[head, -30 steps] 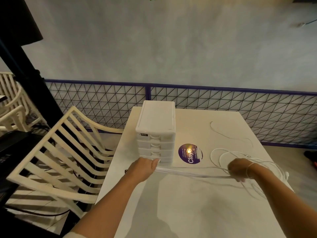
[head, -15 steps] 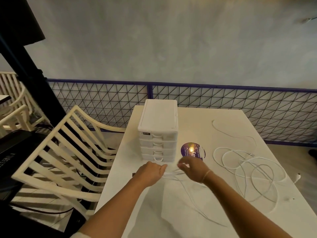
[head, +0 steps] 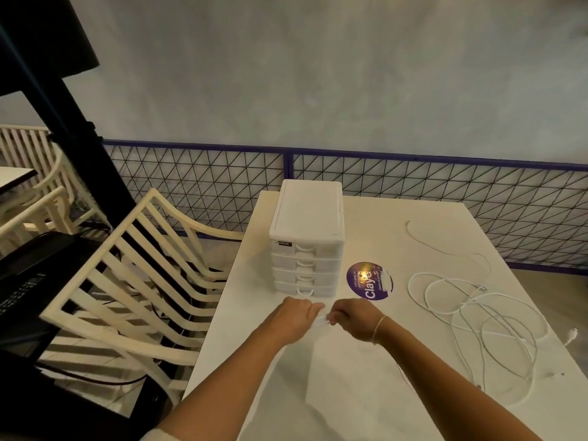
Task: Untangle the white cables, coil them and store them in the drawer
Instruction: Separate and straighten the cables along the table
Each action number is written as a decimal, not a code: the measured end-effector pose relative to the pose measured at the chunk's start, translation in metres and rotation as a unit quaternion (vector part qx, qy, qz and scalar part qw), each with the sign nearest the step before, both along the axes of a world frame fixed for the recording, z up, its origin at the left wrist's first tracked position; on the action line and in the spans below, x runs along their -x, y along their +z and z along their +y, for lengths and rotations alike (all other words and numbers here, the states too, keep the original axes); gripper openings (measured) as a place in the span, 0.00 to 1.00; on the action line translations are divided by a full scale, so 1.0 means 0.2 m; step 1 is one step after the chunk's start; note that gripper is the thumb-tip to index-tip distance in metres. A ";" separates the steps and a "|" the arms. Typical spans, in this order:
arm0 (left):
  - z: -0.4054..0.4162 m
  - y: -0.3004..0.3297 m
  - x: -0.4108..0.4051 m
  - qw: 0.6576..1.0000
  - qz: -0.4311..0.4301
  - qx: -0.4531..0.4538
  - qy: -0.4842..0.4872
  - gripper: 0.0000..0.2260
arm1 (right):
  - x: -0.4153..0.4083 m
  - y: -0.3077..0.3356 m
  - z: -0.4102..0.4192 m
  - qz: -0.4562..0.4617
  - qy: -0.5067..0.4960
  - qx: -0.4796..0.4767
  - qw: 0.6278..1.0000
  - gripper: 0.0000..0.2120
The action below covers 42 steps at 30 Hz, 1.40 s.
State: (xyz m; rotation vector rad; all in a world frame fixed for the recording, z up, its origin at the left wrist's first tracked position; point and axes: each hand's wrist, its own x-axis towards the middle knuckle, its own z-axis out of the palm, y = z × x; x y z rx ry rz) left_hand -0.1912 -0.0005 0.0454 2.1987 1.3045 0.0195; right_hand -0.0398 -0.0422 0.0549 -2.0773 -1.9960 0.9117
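Note:
A white drawer unit (head: 307,237) with several shut drawers stands on the white table (head: 366,393). Just in front of it, my left hand (head: 294,316) and my right hand (head: 354,316) meet, both gripping a folded bundle of white cable (head: 320,320) between them. Most of that bundle is hidden by my fingers. A loose tangle of white cable (head: 477,319) lies in loops on the right side of the table, with one strand running towards the far edge. A small white plug (head: 571,335) lies near the right edge.
A round purple sticker (head: 369,281) is on the table beside the drawer unit. A cream slatted chair (head: 133,278) stands left of the table. A wire mesh fence (head: 413,192) runs behind it.
My right hand swept left from the cable loops to meet my left hand, folding the stretched cable length into a short bundle. The left hand barely moved.

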 end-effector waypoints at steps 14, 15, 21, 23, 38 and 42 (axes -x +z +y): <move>0.05 -0.03 0.04 0.989 0.118 -0.081 -0.035 0.29 | 0.00 0.01 -0.03 0.000 0.068 0.024 0.997 0.15; 0.05 -0.03 0.05 0.989 0.118 -0.077 -0.039 0.30 | -0.02 0.00 -0.02 -0.009 0.055 0.016 0.998 0.15; 0.09 -0.03 0.12 0.988 -0.004 0.153 -0.006 0.22 | -0.12 -0.08 0.00 -0.047 0.000 -0.025 0.999 0.09; 0.10 -0.03 0.14 0.982 -0.027 0.188 -0.019 0.17 | -0.14 -0.10 0.01 -0.048 -0.009 -0.026 0.998 0.08; 0.18 -0.04 0.17 0.901 -0.264 0.312 0.148 0.05 | -0.14 -0.09 0.01 0.070 -0.044 -0.012 0.996 0.13; 0.18 -0.03 0.15 0.862 -0.318 0.349 0.186 0.09 | -0.14 -0.07 0.02 0.076 -0.042 -0.012 0.996 0.12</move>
